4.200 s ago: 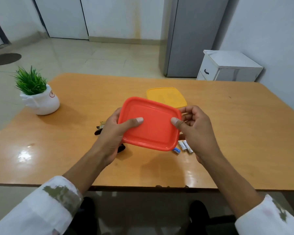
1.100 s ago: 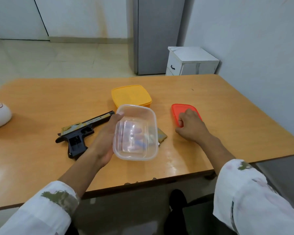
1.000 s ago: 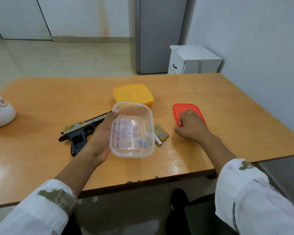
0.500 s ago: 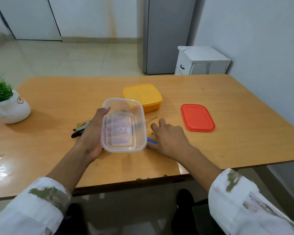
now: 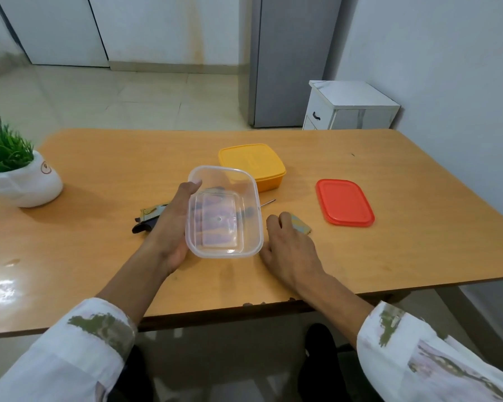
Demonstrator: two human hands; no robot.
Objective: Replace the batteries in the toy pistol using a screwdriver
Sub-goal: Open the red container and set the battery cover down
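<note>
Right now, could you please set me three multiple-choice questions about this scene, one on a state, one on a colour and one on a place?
1. The tub is:
A. lidded and set down
B. full of batteries
C. lidless, held by the left hand

2. The closed box behind the tub is:
A. yellow
B. blue
C. green

3. The red lid lies:
A. on the box
B. on the table, right of the tub
C. in the left hand

Answers:
1 C: the hand grips its side and nothing covers it.
2 A: its lid and body are both yellow.
3 B: it lies flat on the wood, apart from the tub and the box.
</note>
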